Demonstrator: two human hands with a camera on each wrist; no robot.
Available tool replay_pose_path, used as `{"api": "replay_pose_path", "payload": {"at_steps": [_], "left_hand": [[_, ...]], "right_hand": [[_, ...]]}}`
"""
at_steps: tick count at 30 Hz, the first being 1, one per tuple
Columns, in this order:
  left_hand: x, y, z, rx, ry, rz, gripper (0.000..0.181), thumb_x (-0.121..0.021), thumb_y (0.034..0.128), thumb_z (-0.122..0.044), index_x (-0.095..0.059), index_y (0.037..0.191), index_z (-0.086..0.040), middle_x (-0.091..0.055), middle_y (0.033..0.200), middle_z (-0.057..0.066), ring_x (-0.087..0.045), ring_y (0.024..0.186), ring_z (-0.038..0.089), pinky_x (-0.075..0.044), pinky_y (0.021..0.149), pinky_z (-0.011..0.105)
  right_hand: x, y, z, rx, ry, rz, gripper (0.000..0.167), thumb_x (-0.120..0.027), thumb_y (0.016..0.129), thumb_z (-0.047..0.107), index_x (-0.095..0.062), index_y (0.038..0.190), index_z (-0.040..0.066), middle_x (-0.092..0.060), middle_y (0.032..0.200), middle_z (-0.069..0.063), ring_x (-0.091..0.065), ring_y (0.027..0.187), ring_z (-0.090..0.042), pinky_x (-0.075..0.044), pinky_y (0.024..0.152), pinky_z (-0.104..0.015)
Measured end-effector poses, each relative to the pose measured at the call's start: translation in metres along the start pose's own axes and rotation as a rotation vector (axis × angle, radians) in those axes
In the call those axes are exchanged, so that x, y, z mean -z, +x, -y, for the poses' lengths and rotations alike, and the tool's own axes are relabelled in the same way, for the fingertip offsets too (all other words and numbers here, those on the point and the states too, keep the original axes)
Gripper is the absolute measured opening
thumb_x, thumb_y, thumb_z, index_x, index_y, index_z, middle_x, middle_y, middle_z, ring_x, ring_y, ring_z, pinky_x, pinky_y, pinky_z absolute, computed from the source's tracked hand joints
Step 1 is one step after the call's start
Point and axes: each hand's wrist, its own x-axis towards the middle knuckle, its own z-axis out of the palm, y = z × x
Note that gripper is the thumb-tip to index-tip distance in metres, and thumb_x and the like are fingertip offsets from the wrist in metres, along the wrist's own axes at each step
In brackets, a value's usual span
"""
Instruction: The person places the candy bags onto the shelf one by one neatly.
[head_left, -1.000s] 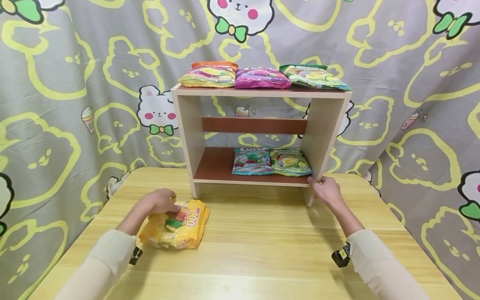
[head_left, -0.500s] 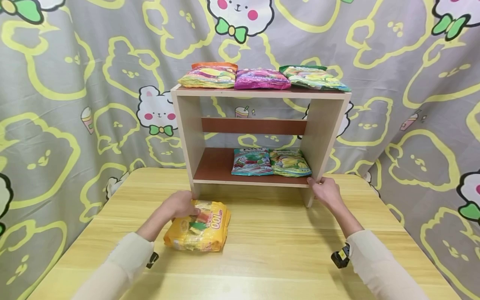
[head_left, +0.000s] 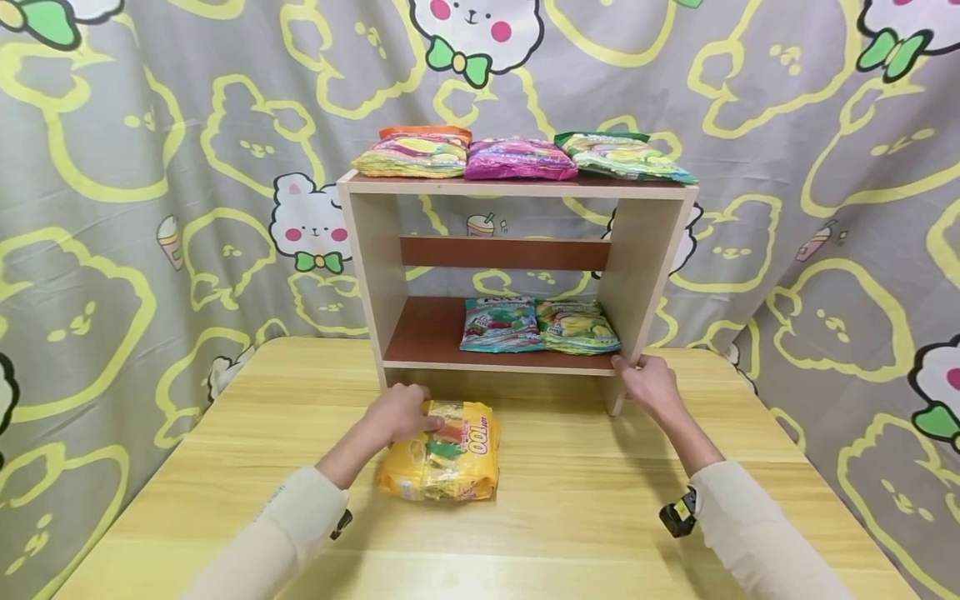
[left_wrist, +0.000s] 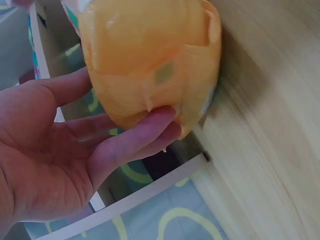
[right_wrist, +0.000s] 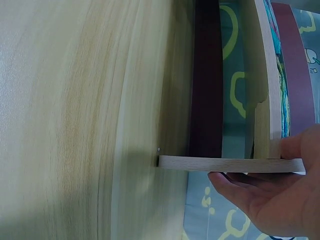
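In the head view my left hand grips the left upper side of a yellow candy bag with "LOT 100" and a clear window on it. The left wrist view has the thumb on one face of the bag and fingers around its edge. It is low over the table, in front of the shelf; whether it touches the wood I cannot tell. My right hand holds the right side panel of the small two-level shelf. From the right wrist, thumb and fingers straddle that panel.
On the top board lie an orange-topped bag, a pink bag and a green bag. The lower board carries a teal bag and a yellow-green bag at its right. A patterned curtain hangs behind the wooden table.
My left hand has carried the yellow candy bag rightward along the table, from left of the shelf to before its left half. The right hand has stayed on the side panel.
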Motion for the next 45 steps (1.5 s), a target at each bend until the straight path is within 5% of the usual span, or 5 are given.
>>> {"api": "replay_pose_path", "payload": {"at_steps": [6, 13, 21, 28, 45], "left_hand": [[-0.001, 0.003, 0.003, 0.022, -0.065, 0.051, 0.057, -0.073, 0.0938, -0.034, -0.06, 0.136, 0.002, -0.063, 0.133, 0.026, -0.071, 0.07, 0.029, -0.059, 0.055, 0.036], [0.01, 0.001, 0.002, -0.012, -0.025, 0.101, 0.052, -0.072, 0.0947, -0.031, -0.062, 0.133, 0.003, -0.064, 0.134, 0.022, -0.057, 0.127, 0.044, -0.05, 0.104, 0.054], [0.014, 0.01, -0.01, -0.088, -0.041, 0.025, 0.039, -0.078, 0.082, -0.008, -0.07, 0.12, -0.001, -0.07, 0.124, 0.016, -0.063, 0.115, 0.036, -0.054, 0.096, 0.048], [0.012, 0.022, -0.015, -0.139, -0.003, 0.117, 0.044, -0.087, 0.081, -0.02, -0.071, 0.119, -0.004, -0.07, 0.122, 0.012, -0.057, 0.121, 0.035, -0.048, 0.106, 0.048], [0.008, 0.027, -0.003, -0.094, 0.007, 0.122, 0.048, -0.086, 0.0799, -0.034, -0.074, 0.117, -0.007, -0.071, 0.122, 0.01, -0.056, 0.123, 0.035, -0.048, 0.107, 0.048]], "right_hand": [[0.001, -0.001, 0.002, 0.009, 0.009, -0.001, 0.051, -0.051, 0.102, 0.04, -0.069, 0.115, -0.007, -0.071, 0.107, -0.029, -0.072, 0.087, -0.037, -0.052, 0.067, -0.032], [0.001, -0.001, 0.002, -0.008, 0.03, 0.017, 0.051, -0.05, 0.102, 0.04, -0.069, 0.115, -0.006, -0.071, 0.109, -0.03, -0.072, 0.091, -0.041, -0.052, 0.066, -0.03], [0.001, -0.001, 0.002, -0.003, 0.021, 0.012, 0.05, -0.051, 0.102, 0.04, -0.07, 0.112, -0.005, -0.072, 0.106, -0.028, -0.073, 0.081, -0.035, -0.05, 0.063, -0.03], [0.0, -0.003, 0.003, 0.009, 0.003, -0.013, 0.048, -0.052, 0.102, 0.039, -0.071, 0.11, -0.004, -0.073, 0.101, -0.026, -0.071, 0.082, -0.032, -0.05, 0.063, -0.031], [-0.001, -0.002, 0.002, 0.007, 0.013, -0.012, 0.048, -0.052, 0.102, 0.04, -0.071, 0.107, -0.004, -0.073, 0.099, -0.025, -0.072, 0.075, -0.028, -0.05, 0.061, -0.03]]}}
